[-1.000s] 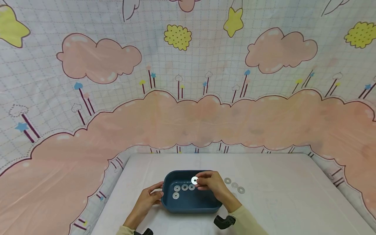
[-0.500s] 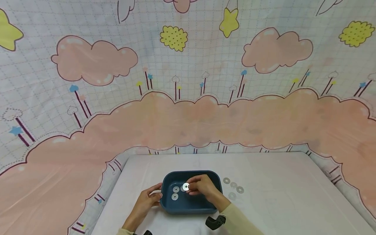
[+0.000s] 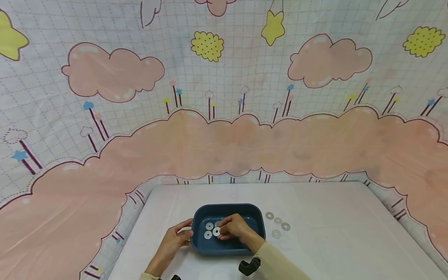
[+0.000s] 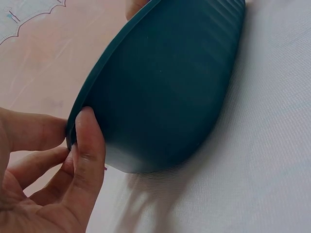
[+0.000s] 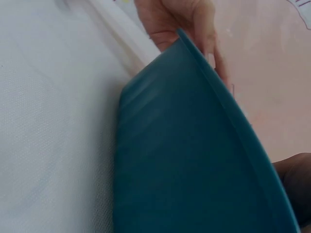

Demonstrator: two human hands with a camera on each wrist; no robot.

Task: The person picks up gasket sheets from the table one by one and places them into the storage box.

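Down on the white table (image 3: 332,217) sits a dark blue tray (image 3: 257,219). Inside it, toward its left end, the right hand (image 3: 233,229) pinches a flat metal washer (image 3: 216,231) low among three others already in the tray. The left hand (image 3: 178,237) pinches the tray's left rim. Four more washers (image 3: 278,224) lie just right of the tray. Released on edge, the thin washer could roll or land overlapping its neighbours.

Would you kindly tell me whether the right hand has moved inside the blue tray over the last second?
Yes. The right hand has moved left and nearer the tray's front wall.
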